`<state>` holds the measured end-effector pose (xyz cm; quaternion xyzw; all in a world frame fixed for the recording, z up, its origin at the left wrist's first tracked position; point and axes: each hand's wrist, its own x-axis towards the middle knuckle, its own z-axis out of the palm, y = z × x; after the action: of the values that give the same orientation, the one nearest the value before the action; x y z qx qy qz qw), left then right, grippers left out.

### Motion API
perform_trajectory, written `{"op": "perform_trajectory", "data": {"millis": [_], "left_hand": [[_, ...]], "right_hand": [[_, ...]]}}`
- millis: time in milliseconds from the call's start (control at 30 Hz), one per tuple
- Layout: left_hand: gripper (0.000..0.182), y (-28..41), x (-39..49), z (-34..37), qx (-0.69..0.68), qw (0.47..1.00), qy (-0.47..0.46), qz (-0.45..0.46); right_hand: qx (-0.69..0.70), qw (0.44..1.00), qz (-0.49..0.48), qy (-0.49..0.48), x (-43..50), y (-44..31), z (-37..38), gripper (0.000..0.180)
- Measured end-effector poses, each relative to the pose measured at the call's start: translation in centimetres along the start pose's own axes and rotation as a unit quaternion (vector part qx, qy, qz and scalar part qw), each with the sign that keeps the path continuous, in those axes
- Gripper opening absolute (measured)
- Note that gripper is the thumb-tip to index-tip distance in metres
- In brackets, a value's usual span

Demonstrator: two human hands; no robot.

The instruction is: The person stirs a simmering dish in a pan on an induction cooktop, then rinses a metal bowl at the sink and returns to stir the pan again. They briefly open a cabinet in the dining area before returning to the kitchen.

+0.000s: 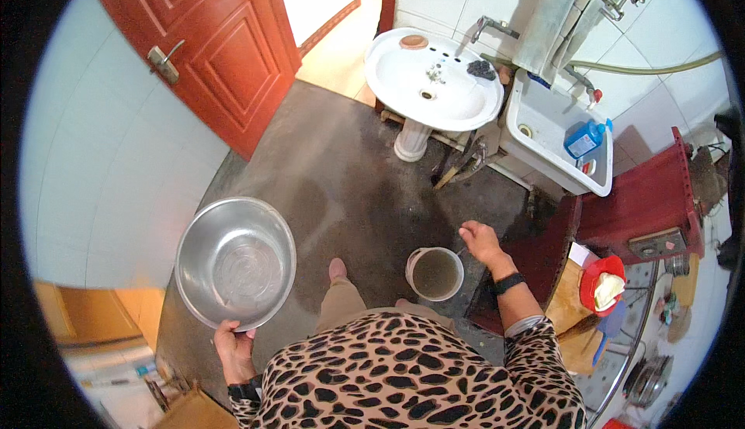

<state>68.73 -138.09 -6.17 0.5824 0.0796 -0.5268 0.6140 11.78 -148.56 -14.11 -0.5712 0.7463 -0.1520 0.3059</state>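
Note:
My left hand (233, 347) grips the near rim of a wide stainless steel basin (244, 266), which is tilted so its inside faces up and holds nothing I can make out. On the right, my right hand (481, 241) has its fingers curled beside the rim of a round bucket (409, 266) filled with murky liquid (435, 275). A thin wire-like piece, perhaps the bucket's handle, shows between that hand and the rim.
Ahead stand a white pedestal washbasin (390, 100) and a utility sink (559, 167) holding a blue bottle (584, 140). A red door (233, 62) stands open at left. Right of me are a dark red cabinet (628, 214) and a wooden board (561, 295) bearing a red container (589, 278) and a blue-handled tool.

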Motion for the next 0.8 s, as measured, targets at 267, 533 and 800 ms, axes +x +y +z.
{"op": "perform_trajectory", "data": {"millis": [267,533,800], "left_hand": [[0.044,7.4,14.2,21.0,0.130,0.977,-0.168,-0.023],[0.043,5.3,19.8,44.2,0.268,0.875,-0.400,-0.041],[0.044,-1.3,22.2,63.3,0.422,0.773,-0.453,-0.139]], "right_hand": [[-0.017,0.991,0.067,0.114,5.3,-6.7,-4.8,0.032],[0.001,0.967,0.085,0.241,16.8,-9.1,-14.1,0.027],[0.040,0.939,0.025,0.340,37.7,-10.9,-22.5,0.034]]}}
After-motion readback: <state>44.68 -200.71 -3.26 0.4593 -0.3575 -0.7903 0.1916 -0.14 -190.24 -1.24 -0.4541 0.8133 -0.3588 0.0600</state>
